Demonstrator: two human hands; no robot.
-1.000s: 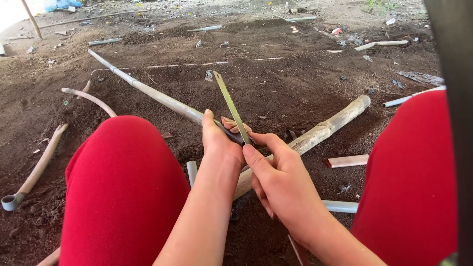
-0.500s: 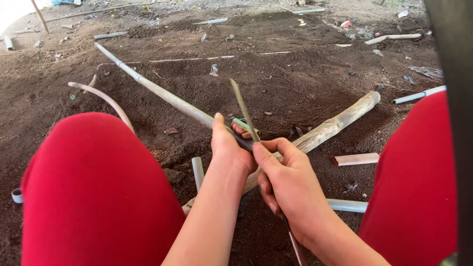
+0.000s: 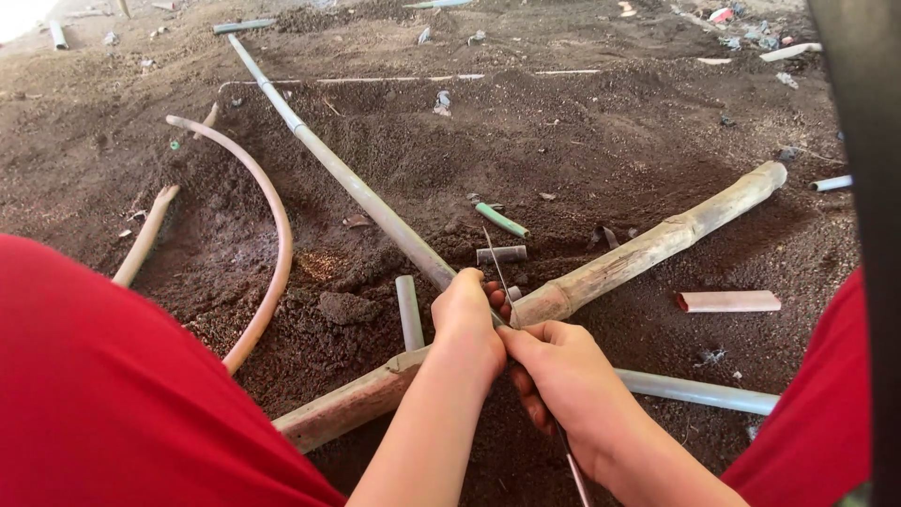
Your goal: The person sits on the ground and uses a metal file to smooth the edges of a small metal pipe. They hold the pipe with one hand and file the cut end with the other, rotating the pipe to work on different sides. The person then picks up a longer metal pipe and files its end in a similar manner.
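The left hand (image 3: 466,324) is closed into a loose fist around a thin bamboo strip (image 3: 496,266), with the fingers curled over it. The upper end of the strip rises out of this fist and points away from the person. The right hand (image 3: 563,385) touches the left one and pinches the same strip lower down, between thumb and bent fingers. The lower end of the strip comes out below this hand, toward the bottom edge of the picture. Both hands are just above a thick bamboo pole (image 3: 648,249), which lies slanted on the dark soil (image 3: 582,131).

At the far left, a red trouser leg (image 3: 122,394) fills the lower corner. Next to it, a curved tan hose (image 3: 272,216) bends over the ground. A long, thin grey pole (image 3: 347,183) runs from the top left down toward the hands. A short grey tube (image 3: 407,312) lies just beside the left hand. Farther up lies a small green stick (image 3: 501,221), with a short brown tube piece (image 3: 501,253) near it. To the right of the hands, a pale pipe (image 3: 699,392) lies on the soil, and a flat reddish piece (image 3: 728,301) rests above it. The other red leg (image 3: 817,422) is at the right edge.
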